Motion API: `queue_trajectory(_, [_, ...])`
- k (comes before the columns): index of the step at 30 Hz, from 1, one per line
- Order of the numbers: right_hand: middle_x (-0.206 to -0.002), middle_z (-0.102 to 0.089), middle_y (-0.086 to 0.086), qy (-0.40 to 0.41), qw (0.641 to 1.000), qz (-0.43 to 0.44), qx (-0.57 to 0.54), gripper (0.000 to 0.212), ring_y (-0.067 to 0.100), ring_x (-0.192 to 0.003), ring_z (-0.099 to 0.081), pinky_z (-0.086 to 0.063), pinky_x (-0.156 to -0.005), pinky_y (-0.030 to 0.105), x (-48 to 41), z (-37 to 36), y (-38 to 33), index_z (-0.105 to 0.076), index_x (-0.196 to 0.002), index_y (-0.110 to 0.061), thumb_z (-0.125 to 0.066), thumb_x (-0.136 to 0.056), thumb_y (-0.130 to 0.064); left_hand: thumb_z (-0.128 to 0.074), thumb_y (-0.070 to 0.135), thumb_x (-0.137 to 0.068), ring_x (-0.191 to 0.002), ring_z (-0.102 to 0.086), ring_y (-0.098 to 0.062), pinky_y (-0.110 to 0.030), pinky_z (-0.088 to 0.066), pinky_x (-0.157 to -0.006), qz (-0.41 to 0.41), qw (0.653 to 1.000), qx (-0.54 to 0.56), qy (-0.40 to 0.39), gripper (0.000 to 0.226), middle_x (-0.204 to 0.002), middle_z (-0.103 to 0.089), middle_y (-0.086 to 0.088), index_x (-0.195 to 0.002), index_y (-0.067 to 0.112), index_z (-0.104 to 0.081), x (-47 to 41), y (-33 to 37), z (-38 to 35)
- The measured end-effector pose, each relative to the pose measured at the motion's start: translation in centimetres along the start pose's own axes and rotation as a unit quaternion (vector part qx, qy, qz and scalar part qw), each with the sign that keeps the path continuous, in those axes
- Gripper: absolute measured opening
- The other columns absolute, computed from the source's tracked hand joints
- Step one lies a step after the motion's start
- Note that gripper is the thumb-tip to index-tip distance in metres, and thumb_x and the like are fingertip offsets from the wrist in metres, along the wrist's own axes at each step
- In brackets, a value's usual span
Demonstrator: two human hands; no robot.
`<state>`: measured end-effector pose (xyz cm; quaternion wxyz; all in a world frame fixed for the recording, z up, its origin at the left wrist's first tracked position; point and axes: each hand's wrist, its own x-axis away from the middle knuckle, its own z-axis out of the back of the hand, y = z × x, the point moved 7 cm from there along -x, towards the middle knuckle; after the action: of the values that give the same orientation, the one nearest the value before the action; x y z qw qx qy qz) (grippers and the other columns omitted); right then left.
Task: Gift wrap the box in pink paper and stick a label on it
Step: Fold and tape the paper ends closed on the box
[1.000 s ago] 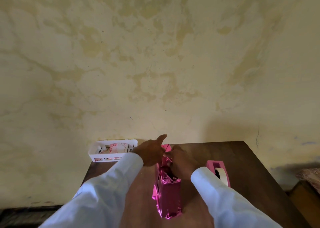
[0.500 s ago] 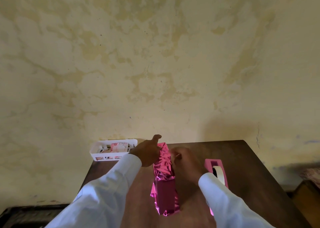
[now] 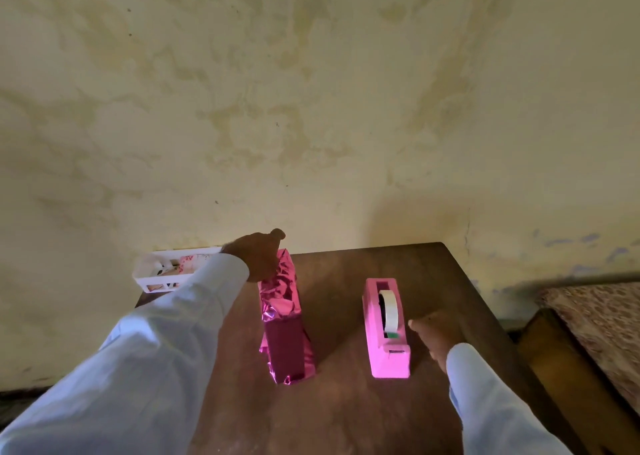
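Note:
The box [image 3: 284, 319] lies lengthwise on the brown table [image 3: 346, 409], covered in shiny pink paper that is crumpled at its far end. My left hand [image 3: 259, 256] grips that far end from the left, thumb raised; its fingers are hidden behind the paper. A pink tape dispenser [image 3: 386, 333] with a white roll stands to the right of the box. My right hand [image 3: 434, 337] is just right of the dispenser, blurred, with fingers loosely extended toward its side and nothing in it.
A white slotted basket [image 3: 152, 279] with patterned paper pieces sits at the table's far left corner, against the stained wall. A wooden bed frame with patterned bedding [image 3: 599, 319] stands beyond the table's right edge.
My right hand has let go of the box's far end and moved right and toward me, to beside the tape dispenser. My left hand stays on the paper's far end.

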<state>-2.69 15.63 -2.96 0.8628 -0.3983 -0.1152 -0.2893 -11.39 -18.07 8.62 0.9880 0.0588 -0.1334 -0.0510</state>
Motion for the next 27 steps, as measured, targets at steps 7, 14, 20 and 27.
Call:
queue_trajectory(7, [-0.087, -0.067, 0.009, -0.085, 0.988, -0.064, -0.115, 0.020, 0.012, -0.052, -0.047, -0.037, -0.045, 0.019, 0.3, -1.5, 2.7, -0.063, -0.103, -0.005, -0.063, -0.097, -0.024, -0.044, 0.007, -0.094, -0.116, -0.059, -0.034, -0.050, -0.048, -0.099, 0.005, 0.999, -0.035, 0.016, 0.062, -0.126, -0.062, -0.014, -0.151, 0.019, -0.024, 0.0, 1.5, 0.0])
queue_trajectory(14, [-0.096, -0.070, 0.011, -0.101, 0.976, -0.086, -0.175, 0.025, 0.025, -0.083, -0.068, -0.057, -0.066, 0.030, -0.2, -4.5, 1.7, -0.062, -0.117, -0.005, -0.067, -0.094, -0.015, -0.045, 0.007, -0.094, -0.109, -0.061, -0.034, -0.042, -0.048, -0.086, -0.008, 0.997, -0.061, 0.037, 0.064, -0.120, -0.064, -0.013, -0.152, 0.019, -0.022, 0.5, 1.7, -0.1])
queue_trajectory(20, [-0.109, -0.066, 0.015, -0.077, 0.960, -0.132, -0.233, 0.024, 0.027, -0.087, -0.062, -0.048, -0.056, 0.025, -0.3, -5.5, 2.6, -0.060, -0.119, -0.004, -0.062, -0.097, -0.013, -0.046, 0.004, -0.091, -0.102, -0.062, -0.032, -0.043, -0.051, -0.085, -0.019, 0.998, -0.052, 0.042, 0.067, -0.109, -0.065, -0.010, -0.152, 0.018, -0.022, 0.9, 1.6, -0.4])
queue_trajectory(27, [-0.106, -0.064, 0.022, -0.108, 0.901, -0.137, -0.397, 0.021, 0.033, -0.097, -0.065, -0.055, -0.089, 0.043, 0.9, -5.4, 3.3, -0.063, -0.110, 0.002, -0.066, -0.094, -0.010, -0.046, 0.006, -0.091, -0.090, -0.060, -0.029, -0.042, -0.053, -0.081, -0.048, 0.997, -0.044, 0.052, 0.062, -0.091, -0.060, -0.004, -0.148, 0.015, -0.026, 0.7, 1.6, -0.4])
